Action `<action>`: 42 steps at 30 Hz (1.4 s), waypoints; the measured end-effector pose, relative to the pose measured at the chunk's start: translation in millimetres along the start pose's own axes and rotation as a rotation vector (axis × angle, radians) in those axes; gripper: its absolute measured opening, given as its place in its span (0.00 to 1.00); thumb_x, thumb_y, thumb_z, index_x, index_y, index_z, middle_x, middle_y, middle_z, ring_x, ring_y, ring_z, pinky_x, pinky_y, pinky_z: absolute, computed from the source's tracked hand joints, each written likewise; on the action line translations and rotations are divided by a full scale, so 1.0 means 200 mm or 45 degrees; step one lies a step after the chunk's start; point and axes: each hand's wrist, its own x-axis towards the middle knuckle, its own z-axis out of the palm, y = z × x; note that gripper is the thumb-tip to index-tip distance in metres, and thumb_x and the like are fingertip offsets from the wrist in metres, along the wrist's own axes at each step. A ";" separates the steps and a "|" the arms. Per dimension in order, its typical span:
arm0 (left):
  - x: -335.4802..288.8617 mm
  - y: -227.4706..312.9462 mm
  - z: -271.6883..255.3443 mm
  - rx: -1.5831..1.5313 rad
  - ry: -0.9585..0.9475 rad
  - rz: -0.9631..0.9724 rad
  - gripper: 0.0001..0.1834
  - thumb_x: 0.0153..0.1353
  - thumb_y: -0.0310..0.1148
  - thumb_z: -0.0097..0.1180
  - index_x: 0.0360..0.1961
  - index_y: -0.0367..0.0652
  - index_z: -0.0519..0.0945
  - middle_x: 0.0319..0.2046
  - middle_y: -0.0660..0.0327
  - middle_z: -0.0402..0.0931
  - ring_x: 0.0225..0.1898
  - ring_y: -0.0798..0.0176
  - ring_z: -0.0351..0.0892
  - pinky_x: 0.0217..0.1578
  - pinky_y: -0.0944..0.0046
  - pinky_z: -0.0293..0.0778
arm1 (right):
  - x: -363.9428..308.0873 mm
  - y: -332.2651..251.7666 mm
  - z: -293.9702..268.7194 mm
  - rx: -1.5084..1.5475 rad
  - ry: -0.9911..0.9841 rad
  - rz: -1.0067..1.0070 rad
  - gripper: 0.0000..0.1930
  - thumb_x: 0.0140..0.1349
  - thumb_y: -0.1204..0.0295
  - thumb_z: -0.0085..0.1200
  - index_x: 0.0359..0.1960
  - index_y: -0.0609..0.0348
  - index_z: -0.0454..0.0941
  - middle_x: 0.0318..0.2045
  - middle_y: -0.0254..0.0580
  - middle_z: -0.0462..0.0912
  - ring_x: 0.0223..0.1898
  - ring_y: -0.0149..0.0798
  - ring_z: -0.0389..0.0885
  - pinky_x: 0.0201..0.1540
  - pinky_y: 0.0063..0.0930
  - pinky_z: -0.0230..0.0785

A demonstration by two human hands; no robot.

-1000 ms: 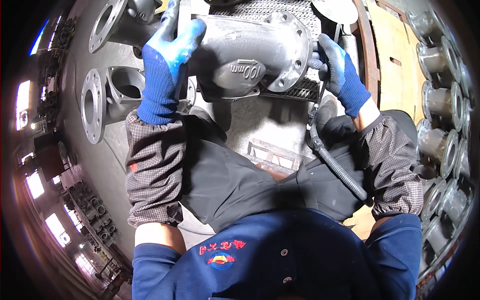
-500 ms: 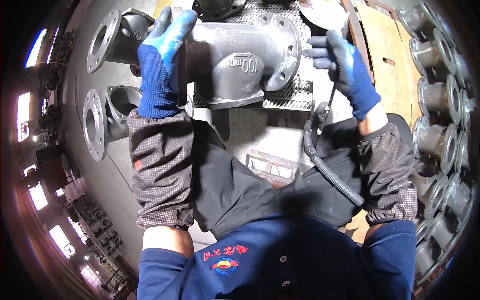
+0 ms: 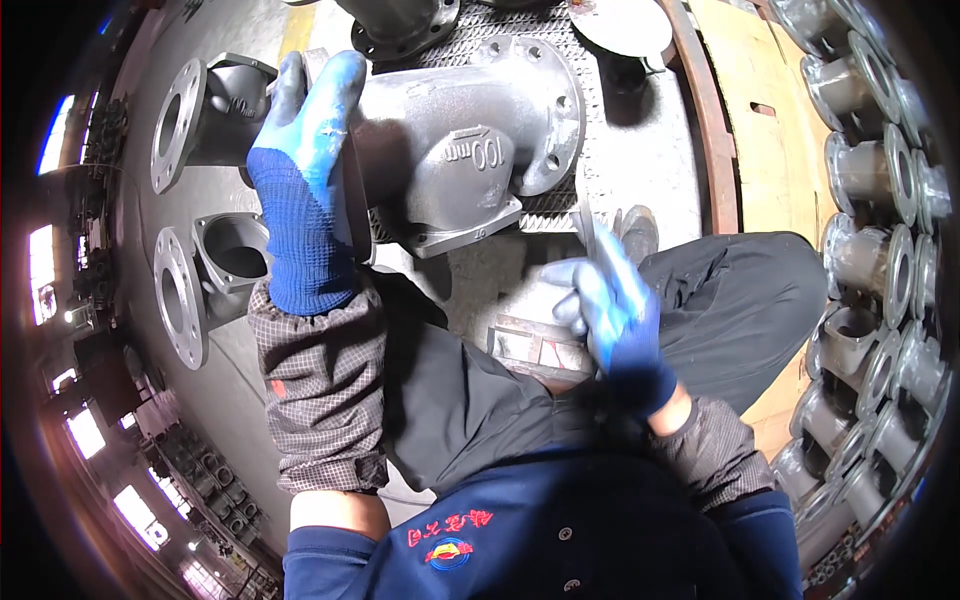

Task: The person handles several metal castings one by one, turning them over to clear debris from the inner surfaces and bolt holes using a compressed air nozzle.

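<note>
A grey cast valve body (image 3: 430,130) with round bolt-hole flanges lies on its side on a ribbed metal plate (image 3: 552,222). My left hand (image 3: 318,120), in a blue knit glove with a coated palm, is wrapped round the rim of its left flange. In front of the right flange, apart from the casting, is my right hand (image 3: 612,305), gloved alike. A thin flat tool (image 3: 587,225), its kind unclear, sticks up from that hand, which is closed loosely about it. The tool's lower end is hidden by the glove.
Two more flanged castings, one farther (image 3: 212,115) and one nearer (image 3: 212,270), stand at left. A dark flanged piece (image 3: 400,25) and a pale round disc (image 3: 622,28) are beyond. Wooden boards (image 3: 770,150) and stacked castings (image 3: 865,170) line the right. My shoe (image 3: 638,232) shows nearby.
My right hand has moved down and left, and the thin tool now points upward from it. The dark ribbed hose over my right leg is out of sight. My left hand stays on the flange.
</note>
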 end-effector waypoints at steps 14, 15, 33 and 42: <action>0.01 0.04 0.04 0.396 0.008 0.212 0.17 0.60 0.25 0.50 0.51 0.43 0.75 0.49 0.44 0.73 0.51 0.50 0.75 0.47 0.61 0.75 | 0.43 0.10 0.02 -0.621 0.389 -0.258 0.20 0.60 0.73 0.46 0.56 0.55 0.71 0.39 0.56 0.80 0.36 0.49 0.82 0.39 0.34 0.72; 0.02 0.06 0.04 0.413 -0.001 0.195 0.17 0.60 0.25 0.51 0.51 0.43 0.75 0.50 0.43 0.72 0.51 0.51 0.76 0.47 0.61 0.75 | 0.43 0.11 0.02 -0.668 0.405 -0.241 0.20 0.60 0.73 0.46 0.56 0.55 0.71 0.39 0.56 0.80 0.36 0.49 0.82 0.39 0.34 0.72; 0.01 0.13 0.08 -0.045 -0.013 -0.091 0.16 0.63 0.29 0.49 0.52 0.45 0.76 0.56 0.38 0.65 0.52 0.53 0.74 0.49 0.62 0.74 | 0.44 0.17 0.03 -0.595 0.366 -0.078 0.23 0.59 0.79 0.48 0.58 0.64 0.67 0.47 0.52 0.78 0.45 0.35 0.79 0.47 0.25 0.70; 0.02 0.17 0.07 -0.135 -0.049 -0.152 0.16 0.62 0.30 0.49 0.51 0.42 0.75 0.52 0.37 0.69 0.52 0.47 0.74 0.48 0.59 0.74 | 0.42 0.14 0.04 -0.853 0.301 -0.132 0.22 0.60 0.74 0.47 0.58 0.56 0.68 0.44 0.58 0.78 0.42 0.50 0.80 0.43 0.32 0.72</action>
